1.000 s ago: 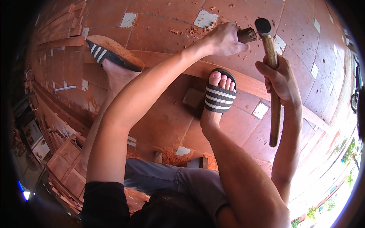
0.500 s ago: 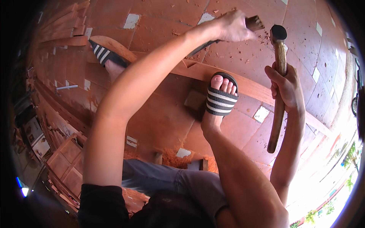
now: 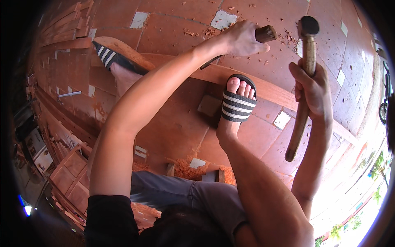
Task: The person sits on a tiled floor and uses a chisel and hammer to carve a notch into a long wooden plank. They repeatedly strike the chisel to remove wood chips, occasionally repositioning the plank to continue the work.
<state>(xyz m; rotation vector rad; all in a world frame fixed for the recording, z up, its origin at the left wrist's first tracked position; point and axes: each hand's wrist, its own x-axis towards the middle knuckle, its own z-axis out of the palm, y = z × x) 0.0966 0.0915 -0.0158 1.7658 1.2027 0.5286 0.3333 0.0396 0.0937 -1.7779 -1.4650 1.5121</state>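
My left hand [image 3: 242, 39] grips a chisel [image 3: 263, 33] by its wooden handle; its blade slants down onto a long reddish wooden plank [image 3: 263, 88] lying across the tiled floor. My right hand [image 3: 310, 88] holds a hammer [image 3: 303, 78] by its long wooden handle, with the dark head raised beside the chisel's top and apart from it. My right foot in a black-and-white striped sandal [image 3: 238, 101] presses on the plank. My left foot in the same kind of sandal [image 3: 111, 57] rests on the curved end of the wood at the left.
Wood chips [image 3: 205, 33] lie scattered on the red tiled floor [image 3: 177, 24]. Stacked reddish boards and wooden frames [image 3: 66, 173] fill the left side. Sawdust and a small wooden block [image 3: 214, 175] sit below my knee. A wheel [image 3: 382, 111] shows at the right rim.
The hammer has swung up and away to the right of the chisel's handle. My left hand with the chisel has shifted slightly toward the far end of the plank.
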